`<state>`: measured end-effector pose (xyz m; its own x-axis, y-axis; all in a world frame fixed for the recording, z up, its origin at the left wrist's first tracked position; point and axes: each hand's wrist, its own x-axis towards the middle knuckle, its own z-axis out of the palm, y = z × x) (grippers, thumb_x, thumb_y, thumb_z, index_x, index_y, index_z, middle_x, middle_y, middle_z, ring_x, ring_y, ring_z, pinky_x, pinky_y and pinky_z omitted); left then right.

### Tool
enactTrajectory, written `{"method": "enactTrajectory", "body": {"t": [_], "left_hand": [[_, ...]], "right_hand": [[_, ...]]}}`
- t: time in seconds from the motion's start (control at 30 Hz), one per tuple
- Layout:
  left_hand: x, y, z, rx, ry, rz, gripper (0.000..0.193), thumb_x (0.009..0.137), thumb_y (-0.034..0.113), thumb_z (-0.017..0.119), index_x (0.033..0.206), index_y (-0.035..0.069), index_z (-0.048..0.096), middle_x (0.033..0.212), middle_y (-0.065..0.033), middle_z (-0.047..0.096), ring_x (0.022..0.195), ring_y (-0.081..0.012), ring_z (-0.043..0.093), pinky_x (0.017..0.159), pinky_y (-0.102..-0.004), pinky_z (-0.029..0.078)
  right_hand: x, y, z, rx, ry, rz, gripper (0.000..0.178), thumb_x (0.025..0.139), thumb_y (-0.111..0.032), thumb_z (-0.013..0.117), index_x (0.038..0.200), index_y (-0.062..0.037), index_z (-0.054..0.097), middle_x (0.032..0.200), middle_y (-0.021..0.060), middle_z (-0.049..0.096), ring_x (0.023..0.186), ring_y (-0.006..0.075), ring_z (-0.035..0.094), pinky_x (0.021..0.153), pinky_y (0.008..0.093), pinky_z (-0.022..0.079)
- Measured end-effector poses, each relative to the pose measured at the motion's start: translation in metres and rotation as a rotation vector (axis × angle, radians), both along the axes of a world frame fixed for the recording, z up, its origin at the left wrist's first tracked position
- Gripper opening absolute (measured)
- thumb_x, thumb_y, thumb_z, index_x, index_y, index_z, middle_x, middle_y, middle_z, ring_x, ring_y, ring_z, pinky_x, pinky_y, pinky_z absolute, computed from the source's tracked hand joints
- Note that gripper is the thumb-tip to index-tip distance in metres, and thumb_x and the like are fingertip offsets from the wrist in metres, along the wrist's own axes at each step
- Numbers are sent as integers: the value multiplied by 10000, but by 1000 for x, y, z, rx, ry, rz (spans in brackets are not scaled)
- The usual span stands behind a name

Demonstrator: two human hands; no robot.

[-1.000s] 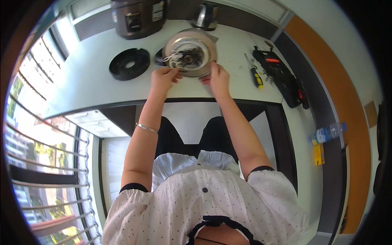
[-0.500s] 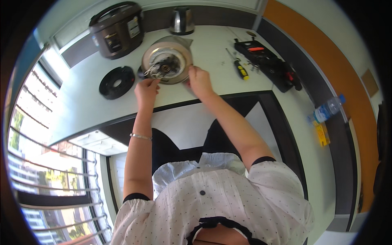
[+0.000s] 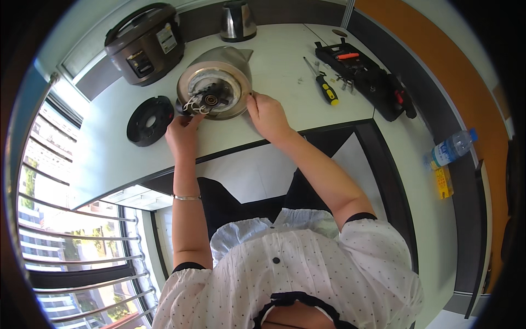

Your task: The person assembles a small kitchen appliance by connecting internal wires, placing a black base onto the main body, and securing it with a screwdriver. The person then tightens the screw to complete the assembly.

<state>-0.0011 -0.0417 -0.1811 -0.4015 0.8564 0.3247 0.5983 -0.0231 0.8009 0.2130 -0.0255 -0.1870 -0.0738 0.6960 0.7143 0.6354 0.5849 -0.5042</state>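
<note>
An electric kettle [image 3: 224, 63] lies on its side on the white table, its bared underside facing me. Within its rim are a pale metal ring, a dark round connector [image 3: 211, 100] and loose white wires [image 3: 190, 104]. My right hand [image 3: 268, 116] holds the right edge of the base, thumb and fingers closed on it. At the lower left of the rim, just below the wires, my left hand [image 3: 182, 136] grips the kettle's edge; its fingertips are partly hidden. Left of the kettle lies a round black base cover [image 3: 141, 130] with a hole in its middle.
A yellow-and-black screwdriver [image 3: 327, 89] lies to the right, beside small metal bits and an open black tool case [image 3: 378, 90]. A pressure cooker [image 3: 145, 49] and a second kettle [image 3: 238, 22] stand behind. A water bottle [image 3: 453, 148] and a yellow packet [image 3: 443, 183] lie far right.
The view has shifted, so the table items sit differently. My left hand has moved outward along the kettle's lower left rim. My right hand keeps its hold on the right edge.
</note>
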Motion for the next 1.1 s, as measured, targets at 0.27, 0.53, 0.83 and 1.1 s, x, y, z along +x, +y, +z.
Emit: {"method": "enactTrajectory", "body": {"t": [0.27,0.53,0.83,1.1], "left_hand": [[-8,-1,-6,-8,-146,-10,482,711,289,803,990,-72,650,625,-66,635,488,-106,529,486,-263,411],[-3,-2,-2,-49,-136,19,375,719,249,790,920,-37,653,630,-65,641,513,-117,542,506,-258,421],[3,2,7,-63,-357,-203,258,787,214,728,786,-41,690,575,-39,596,482,-81,492,473,-243,385],[7,3,6,-44,-406,-218,303,763,263,756,705,-27,690,545,-48,593,475,-102,519,483,-259,399]], "right_hand": [[-3,-6,-3,-58,56,32,204,923,-173,518,893,23,566,727,195,598,640,375,592,586,445,485],[2,-12,4,-172,106,117,210,904,-144,540,937,58,591,758,211,609,676,380,604,613,438,495],[5,-4,7,-270,124,141,269,952,-182,484,881,48,604,678,178,610,594,297,613,565,373,486],[12,3,16,-387,157,125,377,987,-236,438,826,65,596,603,116,623,491,167,606,483,277,463]]}}
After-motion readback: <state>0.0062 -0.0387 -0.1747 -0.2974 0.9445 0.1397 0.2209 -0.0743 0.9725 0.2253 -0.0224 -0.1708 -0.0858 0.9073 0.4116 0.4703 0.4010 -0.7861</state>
